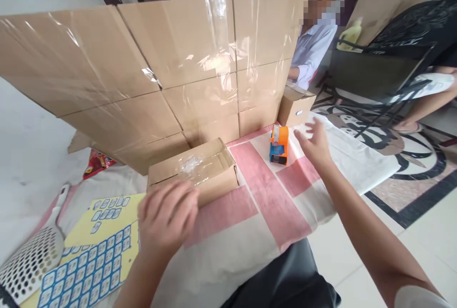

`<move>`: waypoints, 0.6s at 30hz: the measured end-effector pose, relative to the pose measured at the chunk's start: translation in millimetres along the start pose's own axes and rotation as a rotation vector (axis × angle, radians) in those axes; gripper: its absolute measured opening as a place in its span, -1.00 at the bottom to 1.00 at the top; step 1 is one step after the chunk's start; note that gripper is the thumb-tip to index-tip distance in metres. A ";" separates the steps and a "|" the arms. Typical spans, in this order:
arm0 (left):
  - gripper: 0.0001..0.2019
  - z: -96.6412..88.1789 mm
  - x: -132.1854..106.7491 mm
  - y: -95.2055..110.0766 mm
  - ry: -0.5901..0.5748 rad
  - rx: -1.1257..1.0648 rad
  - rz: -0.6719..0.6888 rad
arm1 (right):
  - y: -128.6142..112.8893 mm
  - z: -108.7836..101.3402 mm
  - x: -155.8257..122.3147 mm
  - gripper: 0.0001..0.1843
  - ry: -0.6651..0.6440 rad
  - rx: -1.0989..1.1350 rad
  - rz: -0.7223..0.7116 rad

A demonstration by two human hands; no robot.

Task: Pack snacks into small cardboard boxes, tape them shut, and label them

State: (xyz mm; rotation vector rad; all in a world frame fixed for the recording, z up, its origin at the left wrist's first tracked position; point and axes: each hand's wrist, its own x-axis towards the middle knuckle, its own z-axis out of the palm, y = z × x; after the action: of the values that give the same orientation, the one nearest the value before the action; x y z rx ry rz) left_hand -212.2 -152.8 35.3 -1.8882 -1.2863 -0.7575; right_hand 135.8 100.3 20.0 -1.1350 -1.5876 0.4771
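Observation:
A small cardboard box (210, 167) lies on the cloth-covered table, clear tape wrinkled across its top. My left hand (169, 213) is at its near left side, back up, with loosely bent, slightly blurred fingers and nothing visible in them. Whether it touches the box I cannot tell. My right hand (316, 144) hovers over the cloth with thumb and fingers apart, holding nothing. Just left of it stands an orange and blue tape dispenser (279, 145). Sheets of blue-bordered stickers (89, 265) lie on yellow backing left of my left hand.
A wall of stacked, taped cardboard boxes (178, 46) rises behind the small box. Another carton (295, 105) stands at its right end, near a seated person (314, 46). A white perforated skimmer (39, 251) and a red packet (96, 163) lie left. Another person sits far right on a chair (382, 70).

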 end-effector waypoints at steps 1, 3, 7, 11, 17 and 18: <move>-0.63 6.3 10.1 15.2 -0.009 -0.120 0.045 | 10.5 -1.3 3.5 -0.48 -0.119 0.025 0.048; -0.71 28.1 33.5 50.4 -0.121 -0.440 0.030 | 22.9 3.6 2.3 -0.56 -0.343 0.078 0.073; -0.68 99.1 79.2 112.4 -0.413 -1.113 -0.637 | 19.1 19.6 -21.6 -0.55 -0.356 0.103 0.020; -0.52 162.5 100.2 135.5 -0.553 -1.440 -1.043 | 8.8 20.0 -42.2 -0.61 -0.282 0.089 -0.098; -0.67 164.8 103.6 127.7 -0.458 -1.427 -1.009 | 12.3 12.9 -38.5 -0.65 -0.133 -0.046 -0.205; -0.70 159.3 104.3 125.8 -0.436 -1.418 -1.003 | 12.7 12.4 -36.4 -0.66 -0.091 -0.072 -0.194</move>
State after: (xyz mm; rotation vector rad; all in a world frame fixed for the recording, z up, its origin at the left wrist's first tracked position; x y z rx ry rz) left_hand -47.9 1.0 -2.4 -2.3641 -2.3693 -2.3292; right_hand 128.8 78.2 -13.2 -1.0124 -1.7859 0.3498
